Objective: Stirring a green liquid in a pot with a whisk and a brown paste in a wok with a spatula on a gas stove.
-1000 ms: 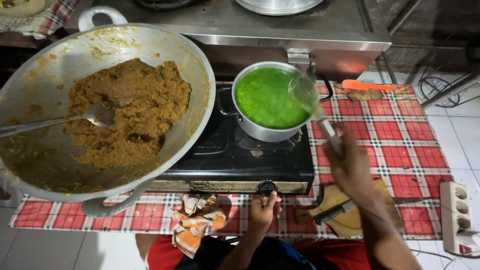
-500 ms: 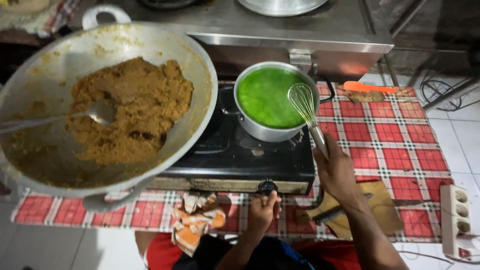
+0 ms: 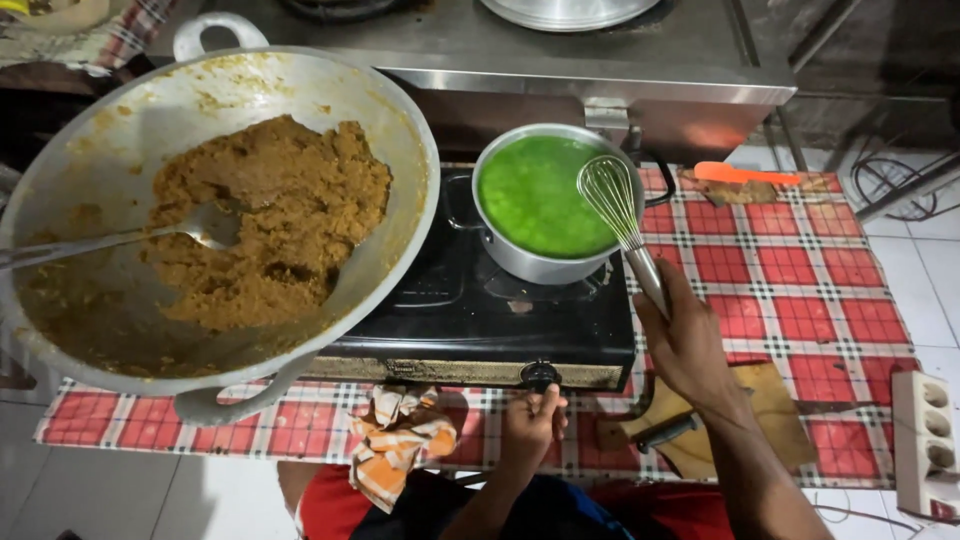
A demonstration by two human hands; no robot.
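Observation:
My right hand (image 3: 690, 345) grips the handle of a metal whisk (image 3: 615, 205), its wire head held over the right side of a steel pot (image 3: 530, 262) filled with bright green liquid (image 3: 535, 195). The pot sits on the right burner of a black two-burner stove (image 3: 480, 320). My left hand (image 3: 530, 425) pinches the stove's front knob (image 3: 540, 375). A big metal wok (image 3: 215, 210) on the left burner holds brown crumbly food with a long spoon (image 3: 130, 235) resting in it.
A red checked cloth (image 3: 800, 280) covers the surface. An orange-and-white rag (image 3: 400, 440) lies at the front edge. A wooden board (image 3: 745, 425) with a knife lies under my right forearm. An orange spatula (image 3: 745, 175) is at the back right, a white power strip (image 3: 925, 440) at the far right.
My right hand brought the whisk from a blurred swing above the pot to a steady hold over its right side. The left hand stayed at the knob.

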